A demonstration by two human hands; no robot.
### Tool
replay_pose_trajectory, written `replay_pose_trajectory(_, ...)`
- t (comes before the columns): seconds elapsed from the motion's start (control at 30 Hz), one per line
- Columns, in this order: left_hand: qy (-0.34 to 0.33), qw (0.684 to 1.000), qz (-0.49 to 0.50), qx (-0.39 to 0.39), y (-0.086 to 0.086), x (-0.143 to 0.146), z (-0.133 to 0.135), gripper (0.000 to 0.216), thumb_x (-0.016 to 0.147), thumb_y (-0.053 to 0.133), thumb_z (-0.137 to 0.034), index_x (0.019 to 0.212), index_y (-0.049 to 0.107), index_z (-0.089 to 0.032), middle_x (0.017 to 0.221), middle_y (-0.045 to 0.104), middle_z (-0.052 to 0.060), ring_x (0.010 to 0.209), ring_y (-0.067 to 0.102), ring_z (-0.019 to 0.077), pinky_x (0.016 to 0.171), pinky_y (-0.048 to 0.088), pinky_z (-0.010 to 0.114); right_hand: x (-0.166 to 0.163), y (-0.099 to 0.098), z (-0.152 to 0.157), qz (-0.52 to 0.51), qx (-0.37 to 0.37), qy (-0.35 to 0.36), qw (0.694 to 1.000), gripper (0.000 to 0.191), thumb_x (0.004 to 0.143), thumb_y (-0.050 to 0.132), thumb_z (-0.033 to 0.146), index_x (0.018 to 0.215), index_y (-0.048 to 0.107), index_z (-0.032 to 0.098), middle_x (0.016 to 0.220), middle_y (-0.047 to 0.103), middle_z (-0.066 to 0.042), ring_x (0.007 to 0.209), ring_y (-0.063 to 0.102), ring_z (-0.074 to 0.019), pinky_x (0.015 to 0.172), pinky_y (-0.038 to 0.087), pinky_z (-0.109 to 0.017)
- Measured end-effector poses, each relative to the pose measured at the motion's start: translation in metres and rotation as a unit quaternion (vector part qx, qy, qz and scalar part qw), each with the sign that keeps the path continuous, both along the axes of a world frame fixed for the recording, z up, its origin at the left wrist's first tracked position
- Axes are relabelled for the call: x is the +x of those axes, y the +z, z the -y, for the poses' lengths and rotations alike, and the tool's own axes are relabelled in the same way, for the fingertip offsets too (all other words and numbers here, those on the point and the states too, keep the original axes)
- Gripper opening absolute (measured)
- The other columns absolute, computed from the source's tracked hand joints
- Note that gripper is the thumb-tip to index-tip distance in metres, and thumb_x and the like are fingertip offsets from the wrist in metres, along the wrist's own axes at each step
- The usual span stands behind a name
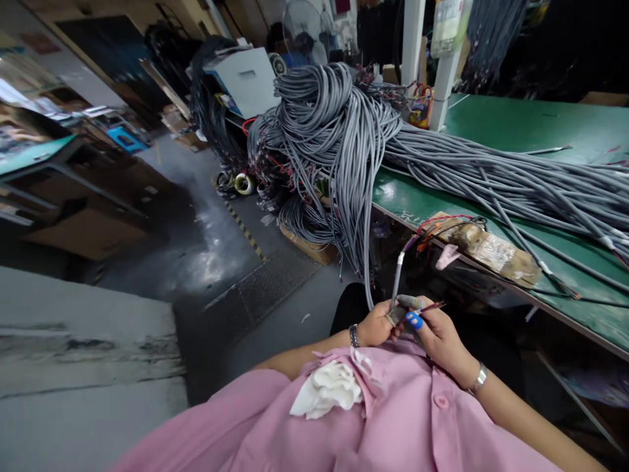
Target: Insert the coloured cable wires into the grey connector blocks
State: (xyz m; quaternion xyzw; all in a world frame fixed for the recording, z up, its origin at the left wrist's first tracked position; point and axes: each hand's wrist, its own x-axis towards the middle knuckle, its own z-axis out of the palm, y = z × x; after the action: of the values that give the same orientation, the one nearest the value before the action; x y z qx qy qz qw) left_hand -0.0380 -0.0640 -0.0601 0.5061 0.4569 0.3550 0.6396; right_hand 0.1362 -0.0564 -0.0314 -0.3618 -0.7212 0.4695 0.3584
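Observation:
In front of my shirt, my left hand is closed around a grey cable. That cable rises from the fist to a white band, and thin coloured wires fan out above it. My right hand meets the left one, its wrapped fingers pinching a cable end with dark red wires sticking out to the right. A blue covering shows on the right thumb. Another grey strand hangs from the big cable bundle down to my left hand. The fingers partly hide where the cables run between the hands.
The bundle lies across a green table and droops over its edge. On the near edge sits a taped wooden block with red and black wires and a pink clip. A cardboard box stands on the floor below. Grey cabinet surface at left.

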Motion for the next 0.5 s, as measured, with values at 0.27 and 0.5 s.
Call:
replay_pose_trajectory(0.27, -0.002, 0.938, -0.169, 0.302, -0.005, -0.025, 0.009, 0.030, 0.089, 0.047, -0.031, 0.113, 0.056, -0.015, 0.122, 0.054, 0.015, 0.115, 0.051, 0.0234, 0.101, 0.039, 0.038, 0.029, 0.014, -0.004, -0.093, -0.119, -0.107, 0.983, 0.033, 0.091, 0.051, 0.038, 0.120, 0.053, 0.021, 0.088, 0.061, -0.005, 0.064, 0.053, -0.0134, 0.062, 0.049, -0.028)
replay_pose_trajectory(0.5, -0.136, 0.958, -0.182, 0.173, 0.004, -0.022, 0.007, 0.029, 0.084, 0.055, -0.037, 0.101, 0.063, -0.015, 0.100, 0.065, 0.009, 0.092, 0.061, 0.0215, 0.084, 0.048, 0.034, 0.000, 0.035, -0.015, -0.017, -0.069, 0.019, 0.997, 0.025, 0.086, 0.058, 0.040, 0.096, 0.069, 0.019, 0.084, 0.066, -0.006, 0.076, 0.061, -0.0192, 0.073, 0.052, -0.031)
